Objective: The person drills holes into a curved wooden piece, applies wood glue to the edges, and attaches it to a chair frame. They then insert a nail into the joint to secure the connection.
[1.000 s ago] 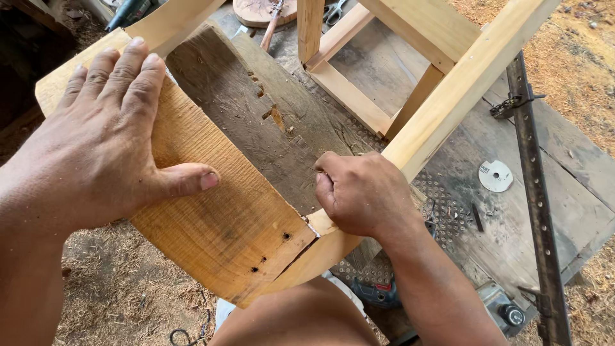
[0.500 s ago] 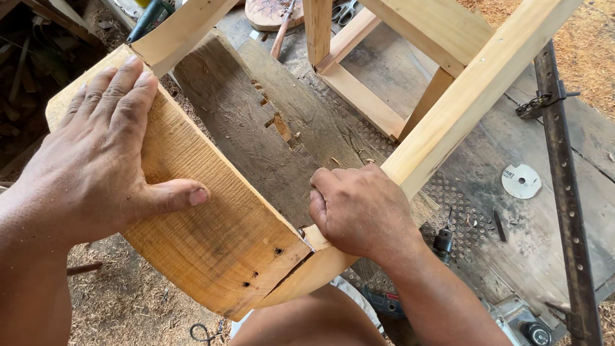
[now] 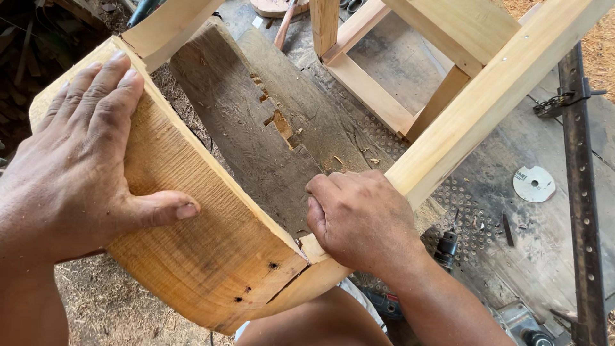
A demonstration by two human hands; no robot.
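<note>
We see a grey, weathered workbench (image 3: 551, 256) filling the right and middle of the frame, and lying across it a pale wooden frame (image 3: 487, 102) whose long leg runs from the upper right corner down to the centre. Fixed to the near end of that frame is a broad curved board (image 3: 192, 256) of orange-brown wood, which takes up the left and lower middle of the frame; it has a couple of small dark holes near its lower edge. Behind it, in the upper middle, sits a rough grey plank (image 3: 256, 141) with a chipped notch in its face. Our left hand (image 3: 77, 186) lies flat on the curved board at the left of the frame, fingers spread and pointing up, thumb stretched out to the right across the grain, pressing rather than gripping. Our right hand (image 3: 362, 218) is in the lower centre, curled into a closed fist where the long leg meets the board's end; what it closes on is hidden under the knuckles, so we cannot tell. A dark metal bar (image 3: 580, 192) with a row of holes runs down the right edge. Near it, on the bench, lies a small white disc (image 3: 533, 184). A drill chuck (image 3: 446, 247) shows just right of our right wrist. Sawdust covers the ground at the lower left.
</note>
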